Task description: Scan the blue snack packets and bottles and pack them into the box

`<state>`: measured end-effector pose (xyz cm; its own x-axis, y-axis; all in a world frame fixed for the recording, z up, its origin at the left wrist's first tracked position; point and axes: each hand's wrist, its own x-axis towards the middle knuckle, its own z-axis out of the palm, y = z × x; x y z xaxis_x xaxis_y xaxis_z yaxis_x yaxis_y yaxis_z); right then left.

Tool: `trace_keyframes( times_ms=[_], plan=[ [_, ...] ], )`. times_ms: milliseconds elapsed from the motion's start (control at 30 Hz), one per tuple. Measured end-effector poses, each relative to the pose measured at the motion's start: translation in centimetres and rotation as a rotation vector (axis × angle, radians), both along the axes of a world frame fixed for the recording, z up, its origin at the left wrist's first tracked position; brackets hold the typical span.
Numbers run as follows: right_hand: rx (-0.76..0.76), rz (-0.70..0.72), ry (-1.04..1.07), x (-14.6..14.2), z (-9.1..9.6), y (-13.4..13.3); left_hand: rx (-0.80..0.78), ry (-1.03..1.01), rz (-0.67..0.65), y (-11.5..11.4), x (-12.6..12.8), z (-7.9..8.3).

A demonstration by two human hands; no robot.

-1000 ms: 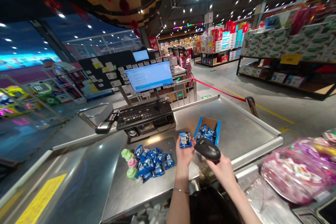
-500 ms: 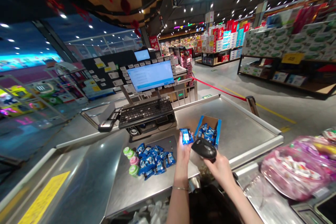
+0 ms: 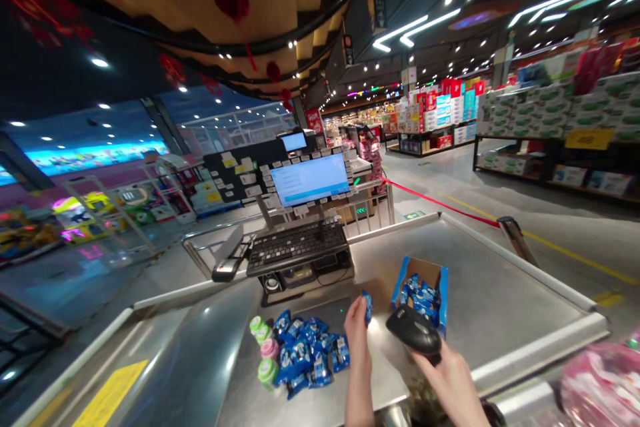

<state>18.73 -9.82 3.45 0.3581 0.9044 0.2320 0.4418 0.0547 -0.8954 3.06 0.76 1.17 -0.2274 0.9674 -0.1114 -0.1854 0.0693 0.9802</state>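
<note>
My left hand point(image 3: 357, 327) is closed on a small blue snack packet point(image 3: 367, 307), of which only the right side shows past the fingers. In my right hand point(image 3: 446, 370) is a black handheld barcode scanner point(image 3: 414, 331), its head pointing left towards that packet. Just behind the scanner stands an open blue cardboard box point(image 3: 445, 293) with several more blue packets point(image 3: 421, 295) inside. Left of my left hand, a heap of blue packets point(image 3: 303, 350) lies on the metal counter point(image 3: 240, 373). Green- and pink-lidded small containers point(image 3: 269, 348) line the heap's left edge.
A monitor point(image 3: 310, 180) stands behind a black keyboard point(image 3: 297, 245) at the counter's back. A raised rim point(image 3: 540, 350) borders the counter on the right. Beyond it are a red belt barrier point(image 3: 440, 201) and a pink bag point(image 3: 600, 383).
My left hand has turned and lowered, so the packet, which faced me flat, now shows edge-on. The scanner remains in my right hand. The camera view has tilted up and shifted left.
</note>
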Motion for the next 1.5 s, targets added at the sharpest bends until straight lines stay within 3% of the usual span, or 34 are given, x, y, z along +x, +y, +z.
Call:
trace_keyframes(
  times_ms=[167, 233, 333, 433, 533, 700, 833, 967, 1200, 1400, 1500],
  plan=[
    [-0.01, 0.02, 0.073, -0.5, -2.8, 1.2, -0.022, 1.077, 0.341, -0.7, -5.5, -2.3],
    [-0.035, 0.082, 0.078, -0.7, -3.5, 1.6, -0.106, 1.395, 0.368, -1.3, -7.1, -3.3],
    [-0.033, 0.133, 0.076, -1.3, -3.9, 1.6, -0.237, 1.607, 0.298, -1.7, -8.2, -4.2],
    [0.019, 0.127, 0.088, -2.2, -3.6, 1.3, -0.212, 1.628, 0.277, -1.8, -7.8, -4.3],
    [0.013, 0.113, 0.105, -2.7, -3.0, 1.1, -0.055, 1.526, 0.268, -1.7, -6.2, -3.6],
    [-0.039, 0.092, 0.175, -2.2, -2.4, 1.1, 0.192, 1.251, 0.038, -1.9, -2.1, -2.0],
    [-0.096, 0.027, 0.219, -0.5, -2.7, 1.4, 0.276, 1.079, -0.085, -2.0, 1.4, -1.1],
    [-0.1, -0.124, 0.269, 2.2, -2.8, 1.5, 0.343, 0.966, -0.187, -1.5, 4.5, -0.3],
    [-0.012, -0.285, 0.329, 5.9, -0.7, 1.2, 0.49, 0.929, -0.314, 0.4, 8.5, -0.2],
    [0.061, -0.379, 0.337, 7.6, 0.1, 1.5, 0.475, 1.025, -0.43, 2.1, 11.5, -1.0],
    [0.084, -0.418, 0.28, 8.2, 0.3, 1.4, 0.249, 1.217, -0.561, 3.2, 13.3, -1.0]
  ],
)
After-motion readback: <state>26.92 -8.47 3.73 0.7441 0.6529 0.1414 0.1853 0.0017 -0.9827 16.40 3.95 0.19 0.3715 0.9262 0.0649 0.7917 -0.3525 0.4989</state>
